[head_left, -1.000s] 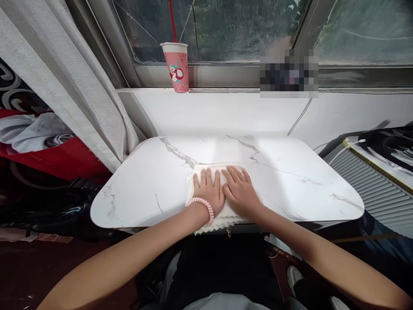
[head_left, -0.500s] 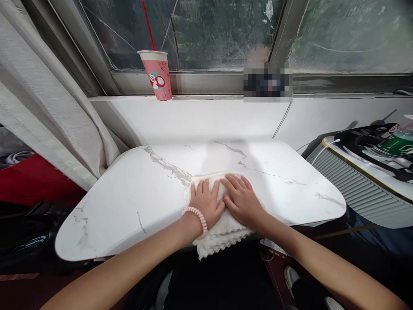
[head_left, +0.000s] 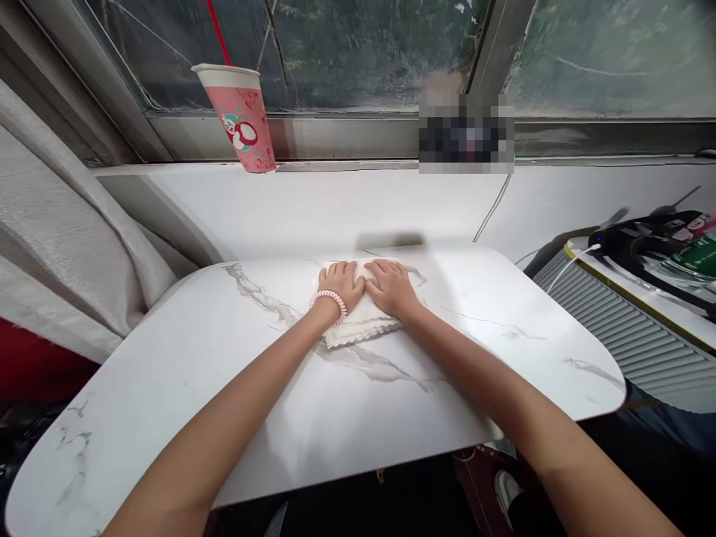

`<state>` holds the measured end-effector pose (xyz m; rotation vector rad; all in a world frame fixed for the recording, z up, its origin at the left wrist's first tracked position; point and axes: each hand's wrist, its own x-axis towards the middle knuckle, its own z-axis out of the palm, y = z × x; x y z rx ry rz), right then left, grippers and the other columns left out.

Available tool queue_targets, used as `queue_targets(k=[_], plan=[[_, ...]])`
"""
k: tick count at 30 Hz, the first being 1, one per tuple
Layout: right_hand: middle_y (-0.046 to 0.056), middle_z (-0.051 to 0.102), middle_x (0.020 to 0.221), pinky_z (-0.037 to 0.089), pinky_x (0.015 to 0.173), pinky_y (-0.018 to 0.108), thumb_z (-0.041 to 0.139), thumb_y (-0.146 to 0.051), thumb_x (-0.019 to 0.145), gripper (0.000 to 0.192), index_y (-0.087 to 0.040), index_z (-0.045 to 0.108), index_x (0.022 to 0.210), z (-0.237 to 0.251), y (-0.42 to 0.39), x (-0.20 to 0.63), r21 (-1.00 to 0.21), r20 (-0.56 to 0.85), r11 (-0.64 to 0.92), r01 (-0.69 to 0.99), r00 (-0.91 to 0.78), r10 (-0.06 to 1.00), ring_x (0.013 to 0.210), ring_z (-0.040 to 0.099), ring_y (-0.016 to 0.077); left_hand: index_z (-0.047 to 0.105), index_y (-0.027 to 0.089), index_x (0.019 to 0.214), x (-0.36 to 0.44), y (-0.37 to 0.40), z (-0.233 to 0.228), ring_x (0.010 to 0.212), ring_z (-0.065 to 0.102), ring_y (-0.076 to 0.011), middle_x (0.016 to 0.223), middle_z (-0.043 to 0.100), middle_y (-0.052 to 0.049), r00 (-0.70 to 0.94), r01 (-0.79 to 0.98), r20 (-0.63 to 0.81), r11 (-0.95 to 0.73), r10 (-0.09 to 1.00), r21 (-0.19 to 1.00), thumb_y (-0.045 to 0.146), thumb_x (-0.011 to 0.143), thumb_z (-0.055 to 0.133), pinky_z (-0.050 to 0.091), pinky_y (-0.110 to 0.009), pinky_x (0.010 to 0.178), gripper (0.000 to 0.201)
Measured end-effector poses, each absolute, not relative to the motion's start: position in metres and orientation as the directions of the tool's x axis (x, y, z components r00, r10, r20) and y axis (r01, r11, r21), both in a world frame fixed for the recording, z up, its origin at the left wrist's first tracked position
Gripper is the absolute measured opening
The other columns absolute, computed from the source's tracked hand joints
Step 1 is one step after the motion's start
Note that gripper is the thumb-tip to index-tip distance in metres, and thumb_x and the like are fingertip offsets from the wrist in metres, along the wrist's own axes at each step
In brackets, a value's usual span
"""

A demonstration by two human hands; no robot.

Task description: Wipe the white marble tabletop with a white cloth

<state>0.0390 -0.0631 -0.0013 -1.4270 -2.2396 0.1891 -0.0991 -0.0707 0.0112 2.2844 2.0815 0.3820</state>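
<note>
Stretching wide across the lower view is the white marble-look table (head_left: 347, 418), grey veins running over its top. To the left hangs a pale curtain (head_left: 61, 246), and along the back runs the window sill (head_left: 347, 168) under streaked glass. Off to the right sits a ribbed grey unit (head_left: 632, 328) with dark gear on top, too cluttered to make out. On the sill stands a pink paper cup (head_left: 238, 119), tilted in this view, with a red straw rising from it.

Now to the action: both arms reach out over the table to its far side, where a folded white cloth (head_left: 361, 321) lies flat near the back edge, its scalloped hem facing the person. The left hand (head_left: 337, 282) is pressed palm-down on the cloth, fingers spread flat, gripping nothing. The right hand (head_left: 393, 287) lies just beside it, also flat and pressing, the two thumbs nearly touching. On the left wrist, a pink coiled band (head_left: 329, 302).
</note>
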Motion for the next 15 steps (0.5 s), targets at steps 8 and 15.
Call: queue_targets(k=[8,15], plan=[[0.011,0.059,0.136,0.022,0.115,0.045,0.041,-0.024,0.094,0.038,-0.018,0.059,0.127,-0.004,-0.013,0.034,-0.380,0.347,0.415,0.827,-0.289,0.892,0.129,0.047,0.0244,0.052,0.021,0.136,-0.103,-0.017,0.013,0.133,0.045,-0.0250,0.142,0.055,-0.009,0.107,0.976,0.152,-0.134,0.982,0.173,0.035,0.096,0.034,0.030,-0.042,0.114,0.046],[0.009,0.060,0.134,0.026,0.114,0.042,0.041,-0.027,0.095,0.038,-0.019,0.059,0.127,-0.003,0.013,0.034,-0.385,0.347,0.407,0.828,-0.279,0.895,0.128,0.048,0.0238,0.052,0.023,0.137,-0.103,0.009,0.010,0.132,0.046,-0.0260,0.141,0.055,-0.008,0.080,0.980,0.164,-0.107,0.983,0.166,0.037,0.095,0.033,0.031,-0.043,0.113,0.048]])
